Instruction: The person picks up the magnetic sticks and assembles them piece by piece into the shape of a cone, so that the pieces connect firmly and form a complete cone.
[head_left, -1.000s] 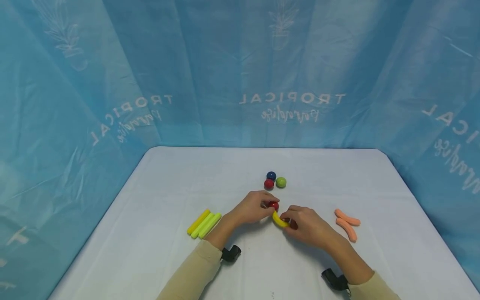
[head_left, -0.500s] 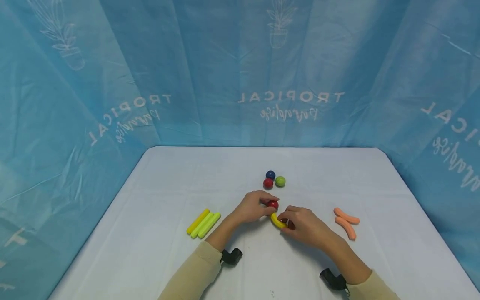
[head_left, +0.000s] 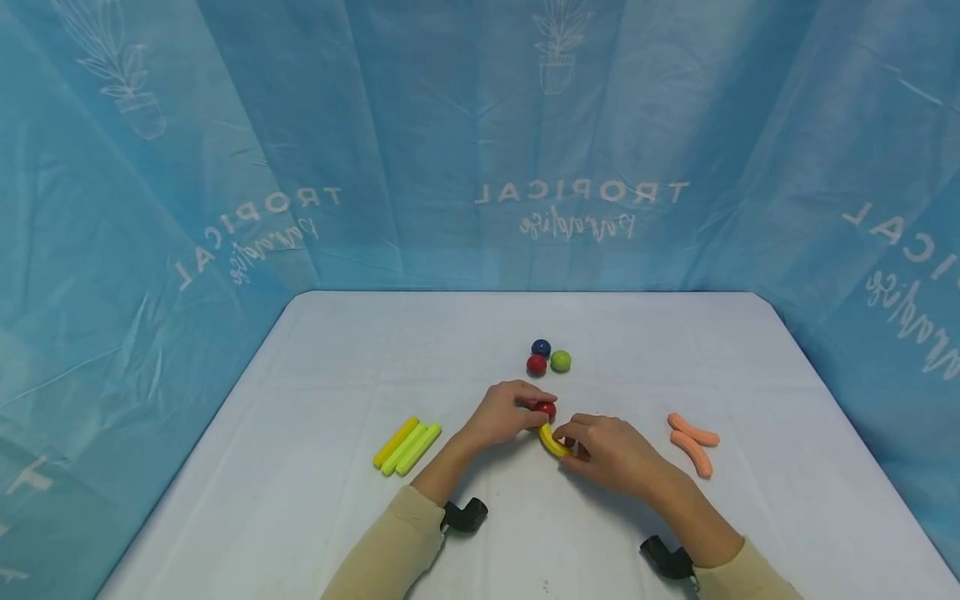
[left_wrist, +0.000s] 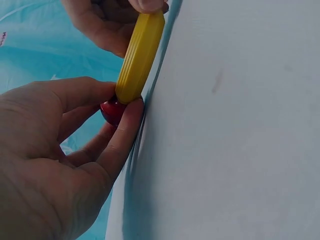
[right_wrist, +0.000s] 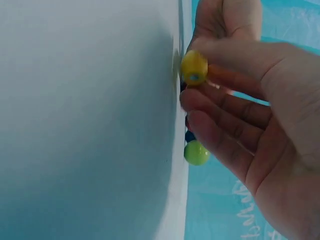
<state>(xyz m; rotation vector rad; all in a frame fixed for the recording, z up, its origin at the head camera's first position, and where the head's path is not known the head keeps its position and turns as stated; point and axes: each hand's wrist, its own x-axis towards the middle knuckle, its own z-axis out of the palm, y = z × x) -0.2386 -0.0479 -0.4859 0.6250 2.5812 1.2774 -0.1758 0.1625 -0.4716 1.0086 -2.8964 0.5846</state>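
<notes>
Near the middle of the table, my left hand (head_left: 501, 414) pinches a glossy red ball (head_left: 547, 410) between thumb and fingers. My right hand (head_left: 615, 452) grips the near end of a curved yellow stick (head_left: 549, 442). The stick's other end meets the red ball. In the left wrist view, the ridged yellow stick (left_wrist: 141, 57) rises from the red ball (left_wrist: 113, 111), and left thumb and forefinger close around that joint. A small metallic-looking spot marks the end of the yellow stick (right_wrist: 194, 69) in the right wrist view.
Beyond the hands sit a blue ball (head_left: 541, 348), a second red ball (head_left: 536, 365) and a green ball (head_left: 560, 361). Left lie a yellow straight stick (head_left: 396, 442) and two yellow-green sticks (head_left: 418, 449). Two curved orange sticks (head_left: 692, 454) lie right. Blue printed curtains (head_left: 480, 150) surround the white table (head_left: 360, 350).
The head view shifts slightly. Both hands stay on the red ball and yellow stick, with only a tiny leftward drift of the stick and right hand.
</notes>
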